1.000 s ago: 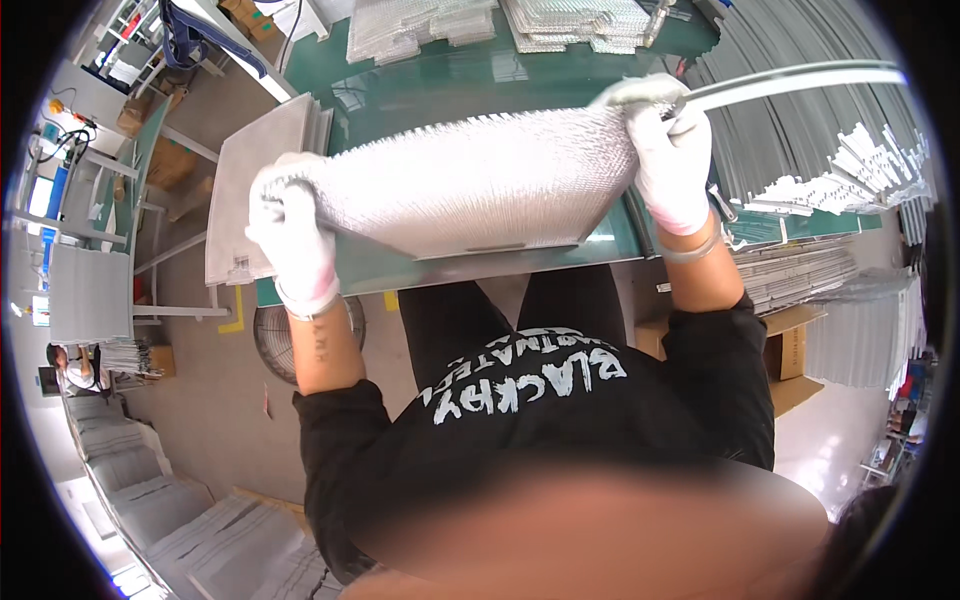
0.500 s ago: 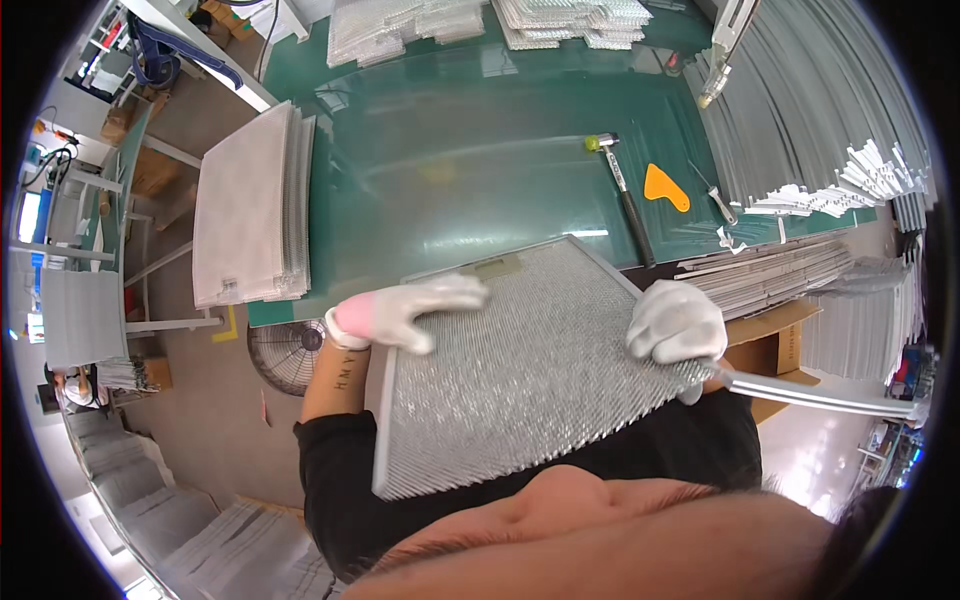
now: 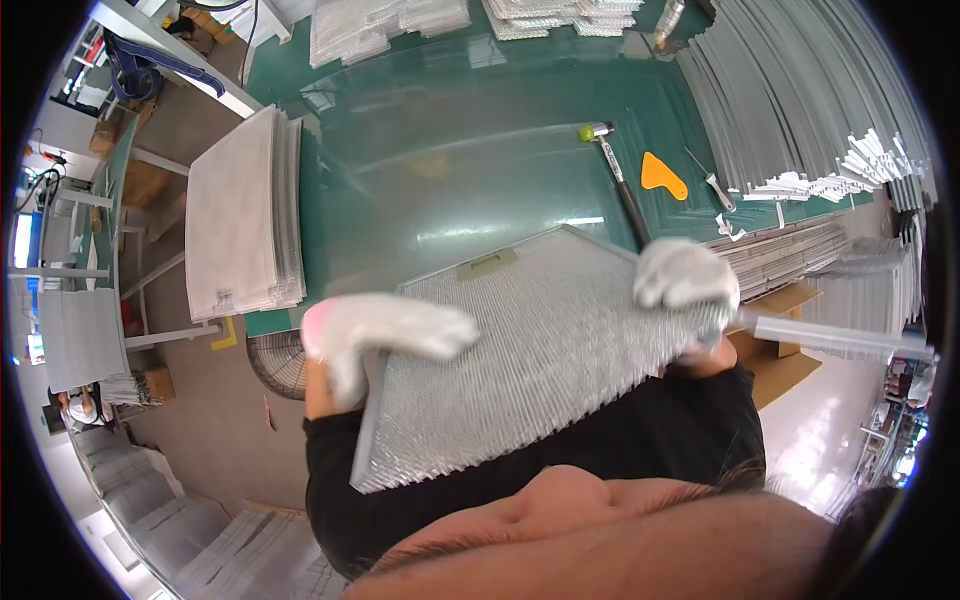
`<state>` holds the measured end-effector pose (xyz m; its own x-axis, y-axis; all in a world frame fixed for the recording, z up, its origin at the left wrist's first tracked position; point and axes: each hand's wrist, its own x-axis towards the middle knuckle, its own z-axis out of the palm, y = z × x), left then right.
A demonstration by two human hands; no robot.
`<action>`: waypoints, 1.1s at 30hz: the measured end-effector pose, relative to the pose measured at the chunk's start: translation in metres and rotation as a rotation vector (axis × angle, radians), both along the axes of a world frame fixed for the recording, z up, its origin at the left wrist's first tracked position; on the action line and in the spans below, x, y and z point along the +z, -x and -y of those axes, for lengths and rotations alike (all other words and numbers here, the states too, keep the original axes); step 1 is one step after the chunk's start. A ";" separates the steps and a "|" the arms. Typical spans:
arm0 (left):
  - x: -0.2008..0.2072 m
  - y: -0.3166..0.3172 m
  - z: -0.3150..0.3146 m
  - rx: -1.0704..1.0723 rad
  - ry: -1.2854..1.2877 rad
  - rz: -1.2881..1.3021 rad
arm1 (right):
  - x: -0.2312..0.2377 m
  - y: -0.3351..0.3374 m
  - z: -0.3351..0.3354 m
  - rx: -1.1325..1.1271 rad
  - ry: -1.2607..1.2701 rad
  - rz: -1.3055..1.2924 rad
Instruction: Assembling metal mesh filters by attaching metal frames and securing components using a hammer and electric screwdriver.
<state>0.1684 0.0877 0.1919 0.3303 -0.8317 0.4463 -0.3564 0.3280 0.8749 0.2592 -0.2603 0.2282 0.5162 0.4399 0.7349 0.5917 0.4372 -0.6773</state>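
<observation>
A silver mesh filter panel (image 3: 510, 350) lies tilted in front of my chest, its left and far edges framed in grey metal. My left hand (image 3: 395, 328), in a white glove, lies across its left edge with the fingers stretched out over the mesh and the thumb pointing down outside the frame; it is slightly blurred. My right hand (image 3: 688, 275), also gloved, is closed on the panel's right end. From under that hand a pale metal frame strip (image 3: 840, 335) sticks out to the right. The underside of the right-hand grip is hidden.
Beyond the panel is a green table (image 3: 380, 190). On it are a hammer (image 3: 622, 185), an orange scraper (image 3: 662, 176) and a screwdriver (image 3: 712, 185). Mesh sheets (image 3: 235, 215) are stacked at left, metal strips (image 3: 800, 100) at right. A cardboard box (image 3: 785, 360) stands below; a fan (image 3: 277, 362) is on the floor.
My left hand has shifted left, its thumb moving from the mesh to outside the frame. The panel has moved slightly left, and the strip's outer end has risen with my right hand.
</observation>
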 end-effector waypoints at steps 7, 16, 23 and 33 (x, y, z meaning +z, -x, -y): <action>0.019 0.028 0.028 1.849 0.426 0.382 | -0.042 -0.062 -0.054 -0.212 0.184 -0.416; 0.024 -0.028 0.008 2.010 0.598 0.082 | -0.160 -0.042 -0.054 -0.517 0.894 -0.301; 0.023 -0.023 0.009 1.992 0.551 0.077 | -0.158 -0.050 -0.062 -0.549 0.888 -0.293; 0.022 -0.016 0.013 1.979 0.529 0.169 | -0.167 -0.064 -0.051 -0.466 0.931 -0.120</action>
